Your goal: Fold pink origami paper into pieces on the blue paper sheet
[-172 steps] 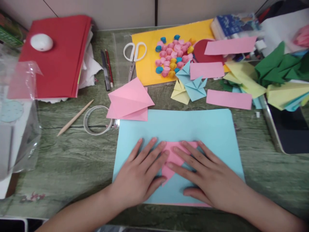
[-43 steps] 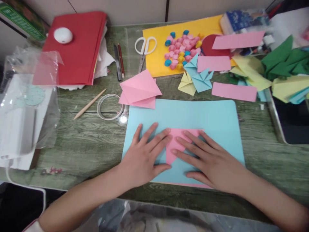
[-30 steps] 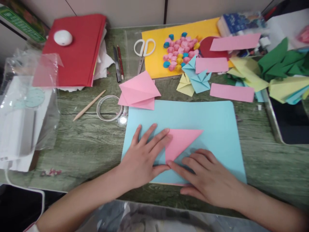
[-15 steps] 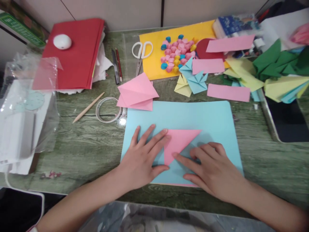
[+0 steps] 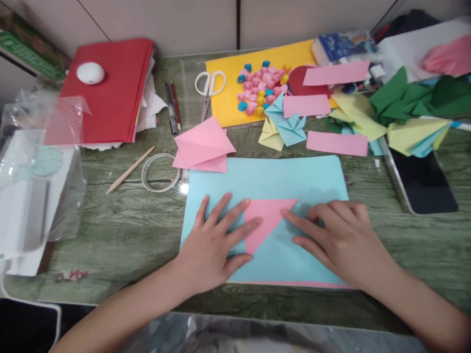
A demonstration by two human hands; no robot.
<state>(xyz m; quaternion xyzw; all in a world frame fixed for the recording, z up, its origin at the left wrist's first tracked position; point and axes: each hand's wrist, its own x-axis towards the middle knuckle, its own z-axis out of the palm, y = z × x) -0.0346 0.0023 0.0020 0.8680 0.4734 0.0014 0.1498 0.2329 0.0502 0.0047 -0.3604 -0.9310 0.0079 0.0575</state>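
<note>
Both hands lie flat, fingers spread, gripping nothing: left hand (image 5: 217, 245) pins the pink triangle (image 5: 265, 220) on the blue sheet (image 5: 294, 176), mid-worktop (image 5: 121, 230); right hand (image 5: 342, 240) has its forefinger on the slanted fold. Risk: uneven pressure w/ only one hand anchoring, so the triangle could slide on the slick sheet & the crease set crooked. Vs 0.5 s ago, right hand has run up the slanted edge toward the top corner; left hasn't moved.
</note>
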